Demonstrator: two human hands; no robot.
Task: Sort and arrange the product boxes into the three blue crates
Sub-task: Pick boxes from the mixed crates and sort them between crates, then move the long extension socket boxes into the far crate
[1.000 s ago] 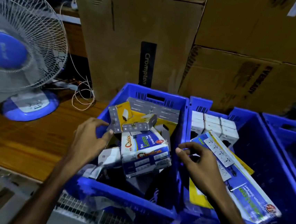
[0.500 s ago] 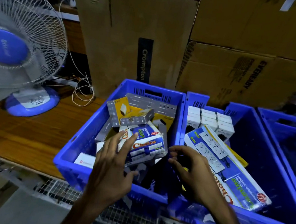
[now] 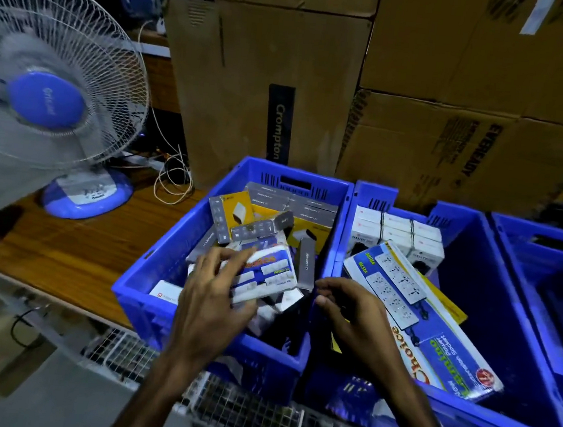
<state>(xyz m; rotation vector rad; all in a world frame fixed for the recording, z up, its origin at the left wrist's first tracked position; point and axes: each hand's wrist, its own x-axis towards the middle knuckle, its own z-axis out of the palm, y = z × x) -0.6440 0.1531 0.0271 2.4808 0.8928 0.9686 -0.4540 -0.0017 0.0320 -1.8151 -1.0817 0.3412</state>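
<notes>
Blue-and-white cardboard is lying under the left hand (image 3: 212,296), whose spread fingers are resting on a socket box (image 3: 267,274) in the left crate (image 3: 135,288). Beside it, the right hand (image 3: 349,314) is hovering loosely curled and empty over the rim shared with the middle crate (image 3: 515,342). Judging by this, picking is underway, and next the fingers need to close round the box.

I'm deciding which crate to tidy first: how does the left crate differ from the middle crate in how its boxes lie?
The left crate holds a jumbled heap of small grey and yellow boxes, tilted at all angles; the middle crate has white boxes in neat rows at its far end. The left crate looks nearly full; the middle crate shows bare floor on its right. One long power-strip box lies aslant in the middle crate. Both crates are blue.
</notes>
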